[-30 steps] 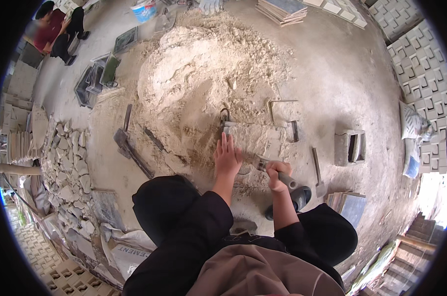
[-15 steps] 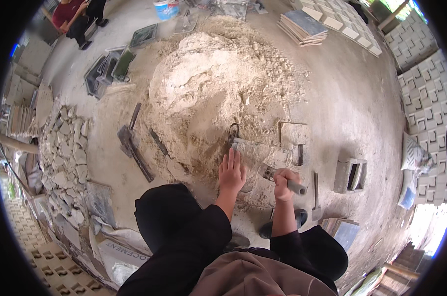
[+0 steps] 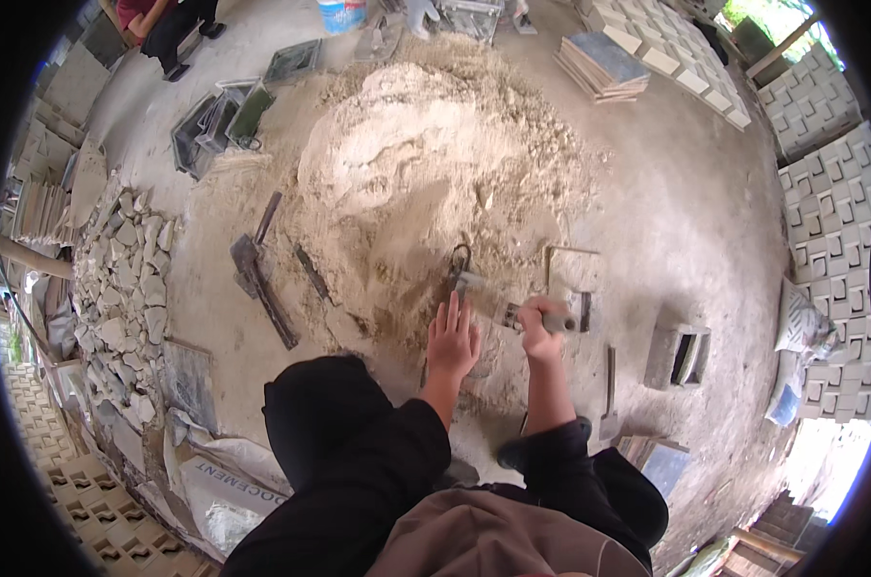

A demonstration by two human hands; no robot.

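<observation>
Your right hand is gripping, fist closed, a grey metal trowel; its long axis is running leftward toward the pale sand heap; your left hand is resting flat, fingers spread, just below the blade.

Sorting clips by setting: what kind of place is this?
Probably an outdoor yard where cement blocks or tiles get made: a big sand heap, stacked patterned blocks, and metal moulds on the ground.
</observation>
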